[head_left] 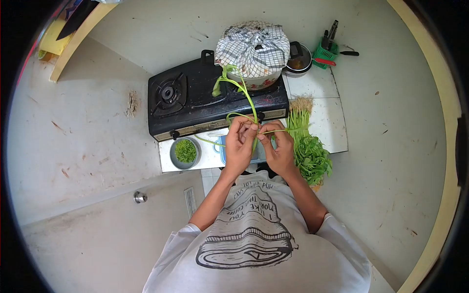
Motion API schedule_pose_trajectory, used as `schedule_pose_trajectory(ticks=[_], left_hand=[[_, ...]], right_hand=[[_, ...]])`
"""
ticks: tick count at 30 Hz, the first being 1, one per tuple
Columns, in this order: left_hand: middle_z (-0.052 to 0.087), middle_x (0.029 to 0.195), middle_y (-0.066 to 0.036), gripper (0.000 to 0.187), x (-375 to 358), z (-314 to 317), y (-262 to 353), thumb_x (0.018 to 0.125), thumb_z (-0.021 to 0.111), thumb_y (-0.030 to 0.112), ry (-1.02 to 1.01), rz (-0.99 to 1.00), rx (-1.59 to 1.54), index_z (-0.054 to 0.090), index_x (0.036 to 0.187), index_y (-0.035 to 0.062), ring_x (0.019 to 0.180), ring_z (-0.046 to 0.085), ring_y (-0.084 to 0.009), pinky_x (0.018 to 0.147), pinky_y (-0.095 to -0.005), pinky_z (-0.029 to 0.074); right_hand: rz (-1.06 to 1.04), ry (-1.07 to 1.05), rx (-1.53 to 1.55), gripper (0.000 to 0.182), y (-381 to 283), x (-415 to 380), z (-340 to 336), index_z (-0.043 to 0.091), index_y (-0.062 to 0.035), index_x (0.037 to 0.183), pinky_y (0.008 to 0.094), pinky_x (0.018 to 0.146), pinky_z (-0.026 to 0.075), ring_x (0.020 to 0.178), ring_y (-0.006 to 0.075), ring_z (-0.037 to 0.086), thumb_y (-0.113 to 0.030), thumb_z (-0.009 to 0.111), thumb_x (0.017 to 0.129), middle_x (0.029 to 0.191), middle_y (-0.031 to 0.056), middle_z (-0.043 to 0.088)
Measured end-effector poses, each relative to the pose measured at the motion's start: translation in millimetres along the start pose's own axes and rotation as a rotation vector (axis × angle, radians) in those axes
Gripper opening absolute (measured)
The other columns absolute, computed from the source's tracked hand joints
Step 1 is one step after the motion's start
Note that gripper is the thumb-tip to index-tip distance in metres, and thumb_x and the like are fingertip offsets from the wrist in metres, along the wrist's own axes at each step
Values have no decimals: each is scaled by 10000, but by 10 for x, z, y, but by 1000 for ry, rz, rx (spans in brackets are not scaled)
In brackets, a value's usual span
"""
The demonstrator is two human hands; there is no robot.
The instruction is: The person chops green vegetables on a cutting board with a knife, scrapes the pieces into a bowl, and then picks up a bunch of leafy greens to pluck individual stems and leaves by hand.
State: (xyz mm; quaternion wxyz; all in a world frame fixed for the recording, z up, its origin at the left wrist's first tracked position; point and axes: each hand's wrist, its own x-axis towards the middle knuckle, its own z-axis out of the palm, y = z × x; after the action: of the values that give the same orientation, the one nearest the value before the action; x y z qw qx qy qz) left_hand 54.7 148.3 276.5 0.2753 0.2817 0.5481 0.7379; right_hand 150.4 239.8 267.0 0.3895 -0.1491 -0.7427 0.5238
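Both hands meet in front of the stove, pinching one long leafy green stem (251,100). My left hand (239,146) is closed around it, with the leafy top curving up and left over the stove. My right hand (277,147) pinches a thin green piece close beside the left fingertips. Another thin strand loops out to the left. Beneath the hands lies a blue item (223,155), mostly hidden. To the right is a large bundle of leafy greens (312,154) with pale roots at its far end. A grey bowl (172,155) of small green pieces stands left.
A black two-burner stove (200,115) spans the back of the white tiled counter (328,119). On it sits a floral pot (261,83) under a checked cloth (251,49). Behind right are a lidded pan (299,62) and a green basket (322,57) of utensils.
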Motion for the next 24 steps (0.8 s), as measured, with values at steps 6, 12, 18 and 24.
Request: schedule_pose_trajectory(ticks=[6,12,18,24], left_hand=[[601,1027,-42,109,-121,59,-106,1037,567,33,17,8,83,525,1135,10,966,569,-82,878,-242,467],[608,989,-43,106,-204,140,-209,1051,551,53,17,-7,108,521,1139,3,937,565,-80,820,-232,467],[613,1002,-64,147,-215,108,-238,1057,539,71,43,-35,114,521,1183,-4,884,573,-97,804,-246,485],[622,1016,-66,191,-217,-152,-200,1066,524,134,113,-191,-79,554,1189,-9,804,562,-101,723,-266,491]], right_hand=[[141,-63,109,118,166,-181,-65,592,15,1008,279,731,460,811,157,558,-77,658,975,931,83,581],[370,-74,313,140,217,-380,-76,576,-14,1059,211,753,430,847,53,510,-150,604,1040,936,-6,557],[492,69,445,168,273,-558,-3,603,-35,1063,215,696,414,816,59,552,-195,637,1026,920,4,619],[681,-170,-111,191,1043,-803,-359,666,6,986,317,717,524,775,189,671,-166,729,931,876,99,693]])
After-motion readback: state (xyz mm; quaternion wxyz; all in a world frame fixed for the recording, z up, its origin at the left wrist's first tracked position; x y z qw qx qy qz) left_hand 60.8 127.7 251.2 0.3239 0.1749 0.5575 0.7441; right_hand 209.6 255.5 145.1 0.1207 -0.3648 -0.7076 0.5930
